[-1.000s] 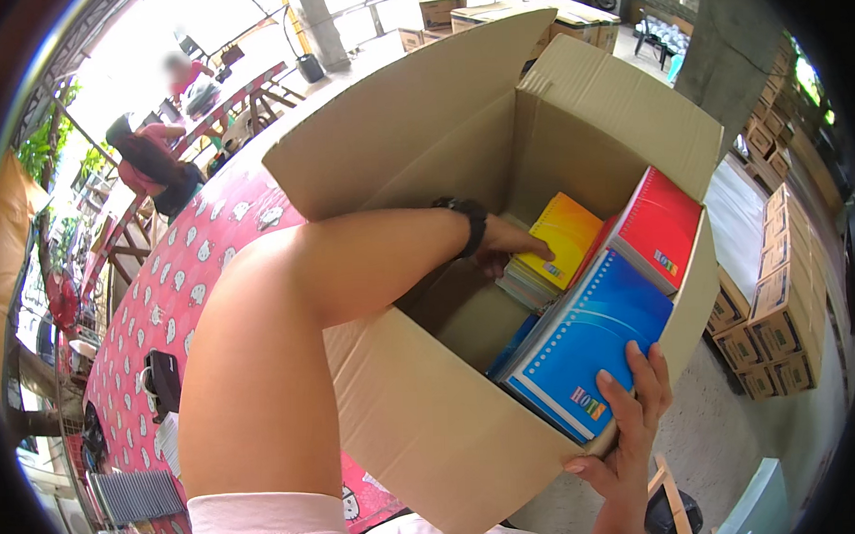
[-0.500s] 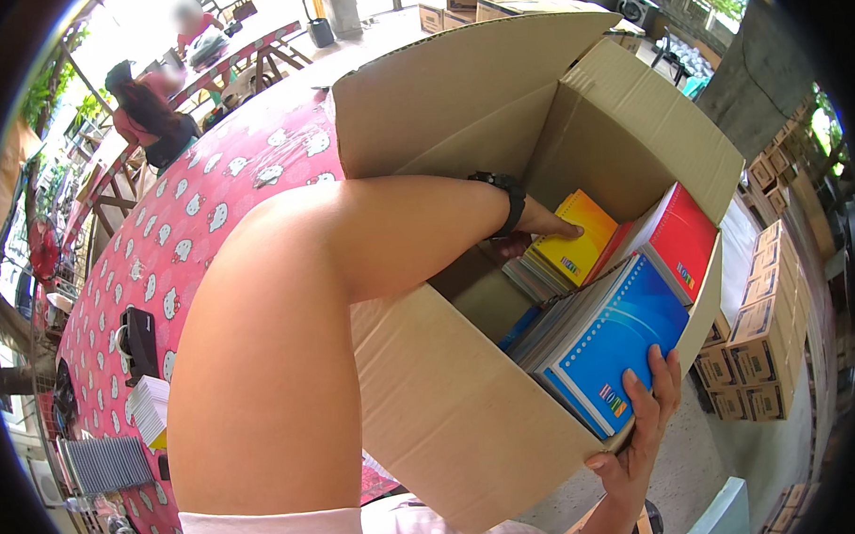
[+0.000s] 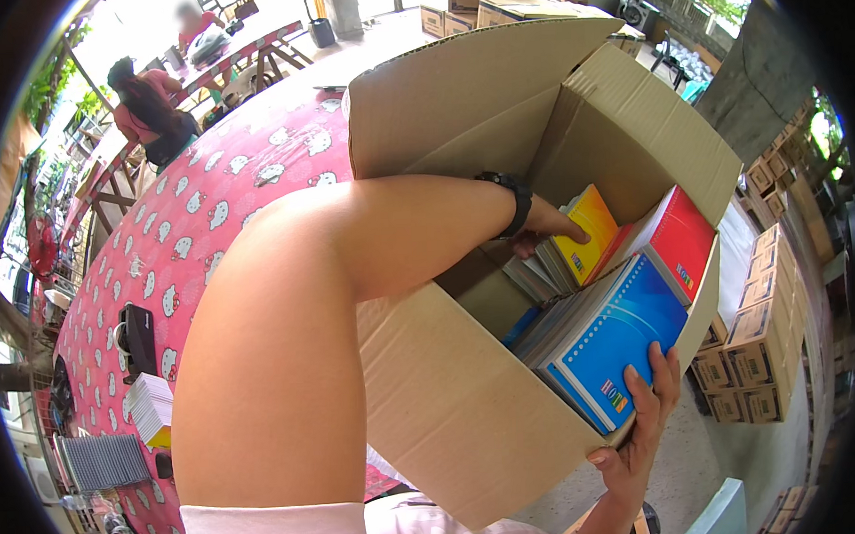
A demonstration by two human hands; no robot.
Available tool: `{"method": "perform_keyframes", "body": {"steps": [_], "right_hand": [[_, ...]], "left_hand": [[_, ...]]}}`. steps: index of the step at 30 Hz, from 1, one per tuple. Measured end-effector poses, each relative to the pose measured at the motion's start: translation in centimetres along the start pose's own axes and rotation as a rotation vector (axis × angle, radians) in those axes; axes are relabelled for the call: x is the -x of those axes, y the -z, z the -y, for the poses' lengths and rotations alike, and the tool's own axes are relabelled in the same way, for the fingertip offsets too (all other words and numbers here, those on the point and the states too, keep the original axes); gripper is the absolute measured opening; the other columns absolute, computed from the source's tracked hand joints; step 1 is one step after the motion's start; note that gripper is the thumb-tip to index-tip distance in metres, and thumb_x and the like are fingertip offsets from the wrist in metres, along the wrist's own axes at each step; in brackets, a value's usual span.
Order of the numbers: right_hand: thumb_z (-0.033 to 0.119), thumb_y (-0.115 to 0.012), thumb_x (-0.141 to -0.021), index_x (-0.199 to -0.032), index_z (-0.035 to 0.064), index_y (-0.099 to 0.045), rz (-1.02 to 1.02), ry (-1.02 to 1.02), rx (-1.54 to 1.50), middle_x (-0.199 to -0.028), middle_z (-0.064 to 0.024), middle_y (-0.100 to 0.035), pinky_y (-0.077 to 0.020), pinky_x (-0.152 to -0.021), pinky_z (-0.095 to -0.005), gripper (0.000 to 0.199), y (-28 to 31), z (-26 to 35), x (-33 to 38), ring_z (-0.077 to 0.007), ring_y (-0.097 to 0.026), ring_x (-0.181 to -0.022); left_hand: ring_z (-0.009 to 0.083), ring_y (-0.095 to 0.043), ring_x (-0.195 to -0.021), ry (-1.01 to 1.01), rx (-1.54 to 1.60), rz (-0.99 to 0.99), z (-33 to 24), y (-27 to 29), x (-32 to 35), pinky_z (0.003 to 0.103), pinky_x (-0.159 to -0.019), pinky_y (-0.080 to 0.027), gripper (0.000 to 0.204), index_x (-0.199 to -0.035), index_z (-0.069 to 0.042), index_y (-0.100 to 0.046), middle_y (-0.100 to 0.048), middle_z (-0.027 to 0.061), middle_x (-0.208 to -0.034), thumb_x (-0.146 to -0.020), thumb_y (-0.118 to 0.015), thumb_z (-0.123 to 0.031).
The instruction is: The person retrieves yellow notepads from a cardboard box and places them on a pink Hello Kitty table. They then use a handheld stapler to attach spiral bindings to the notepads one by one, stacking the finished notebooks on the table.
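Note:
An open cardboard box (image 3: 450, 379) stands tilted, with stacks of spiral notebooks inside. My left arm, with a black watch (image 3: 510, 204) on its wrist, reaches over the flap. Inside, my left hand (image 3: 547, 227) is closed on yellow notebooks (image 3: 592, 235), its thumb on the top cover and its other fingers partly hidden at their left side. Blue notebooks (image 3: 618, 331) lie in the near corner and red notebooks (image 3: 676, 239) on the right. My right hand (image 3: 640, 420) grips the box's near right edge, fingers against the blue notebooks and thumb outside on the cardboard.
On the left, a pink patterned tablecloth (image 3: 190, 209) carries a black case (image 3: 138, 341), a paper stack (image 3: 150, 408) and a row of grey spiral-bound edges (image 3: 103, 462). Stacked cartons (image 3: 756, 359) stand to the right. Two people sit at a far table (image 3: 241, 57).
My left hand has shifted slightly to the right, and the yellow notebooks under it now lean more upright. The box's left flap has moved a little right. My right hand stays in place.

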State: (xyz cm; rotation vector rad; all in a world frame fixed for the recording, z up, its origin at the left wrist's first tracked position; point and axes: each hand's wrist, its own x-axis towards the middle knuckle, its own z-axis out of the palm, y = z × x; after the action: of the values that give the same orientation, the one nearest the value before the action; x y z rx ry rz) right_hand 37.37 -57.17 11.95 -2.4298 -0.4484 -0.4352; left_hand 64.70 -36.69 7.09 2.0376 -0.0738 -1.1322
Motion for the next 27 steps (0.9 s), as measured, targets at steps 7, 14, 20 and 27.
{"method": "perform_keyframes", "body": {"steps": [7, 14, 20, 27], "right_hand": [[0.082, -0.043, -0.069, -0.129, 0.0206, -0.051, 0.007, -0.01, -0.004, -0.145, -0.0123, -0.036, -0.013, -0.112, -0.0502, 0.086, 0.3, 0.1, -0.1, -0.0328, -0.017, -0.14], [0.081, -0.044, -0.069, -0.13, 0.0208, -0.05, 0.001, 0.0, 0.004, -0.145, -0.0117, -0.036, -0.0125, -0.112, -0.0506, 0.086, 0.1, -0.2, -0.1, -0.0317, -0.016, -0.141], [0.08, -0.045, -0.069, -0.13, 0.0212, -0.051, -0.01, 0.003, -0.007, -0.146, -0.0117, -0.035, -0.012, -0.112, -0.0511, 0.085, -0.2, -0.4, -0.1, -0.0318, -0.015, -0.141], [0.082, -0.044, -0.068, -0.13, 0.0199, -0.051, -0.02, 0.006, -0.015, -0.145, -0.0128, -0.036, -0.0123, -0.111, -0.051, 0.088, -0.2, -0.6, 0.1, -0.0329, -0.016, -0.141]], "left_hand": [[0.0251, -0.05, -0.116, -0.003, -0.056, -0.031, -1.2, 1.7, 2.8, 0.05, -0.096, -0.039, 0.062, -0.129, -0.019, -0.052, -0.056, 0.0112, -0.126, -0.078, -0.066, -0.051], [0.0243, -0.053, -0.117, 0.019, 0.001, 0.061, -0.6, 2.0, 1.5, 0.046, -0.1, -0.039, 0.06, -0.13, -0.015, -0.053, -0.057, 0.0083, -0.128, -0.08, -0.068, -0.044], [0.0222, -0.059, -0.11, -0.063, -0.056, -0.072, -1.3, 1.5, 1.5, 0.042, -0.097, -0.042, 0.067, -0.127, -0.008, -0.054, -0.061, 0.0116, -0.123, -0.074, -0.073, -0.045], [0.0253, -0.063, -0.095, -0.133, 0.014, -0.14, -1.5, 0.5, 2.0, 0.043, -0.084, -0.05, 0.057, -0.113, -0.001, -0.058, -0.064, 0.0147, -0.102, -0.074, -0.073, -0.04]]}}
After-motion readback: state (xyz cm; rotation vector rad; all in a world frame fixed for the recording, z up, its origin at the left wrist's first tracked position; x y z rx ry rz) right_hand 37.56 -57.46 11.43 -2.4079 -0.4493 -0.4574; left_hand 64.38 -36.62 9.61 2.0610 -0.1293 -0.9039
